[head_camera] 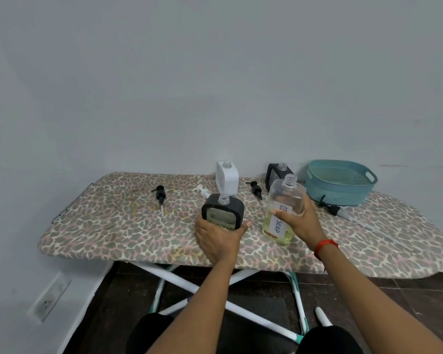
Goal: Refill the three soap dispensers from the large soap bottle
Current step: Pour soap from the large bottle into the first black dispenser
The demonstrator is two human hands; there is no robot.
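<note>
While the left hand (215, 238) grips the near black soap dispenser (221, 215) from below, thumb on its right edge and fingers round its left side, the right hand (302, 223) is wrapped round the large soap bottle (287, 200) just beside it, thumb across the front and fingers behind. Both containers are over the middle of the ironing board (113, 226), close together but not touching, each with its threaded neck uncapped. The bottle is clear and leans slightly, with pale yellow liquid pooled in its lower part; whether its base touches the board cannot be told. Its white label reads "SOAP" in handwritten letters, and the word above begins with "D" and is otherwise hidden by the thumb. Behind the hands stand a white dispenser (226, 181) and a second black dispenser (276, 175), both open at the neck. Loose pumps lie on the leopard-print cover: a black pump (160, 194) to the left, a white pump (202, 191) beside the white dispenser, another black one (255, 189) between the two rear dispensers, and a long-tubed pump (333, 209) by the teal basket (340, 182). A red band (325, 247) circles the right wrist.
</note>
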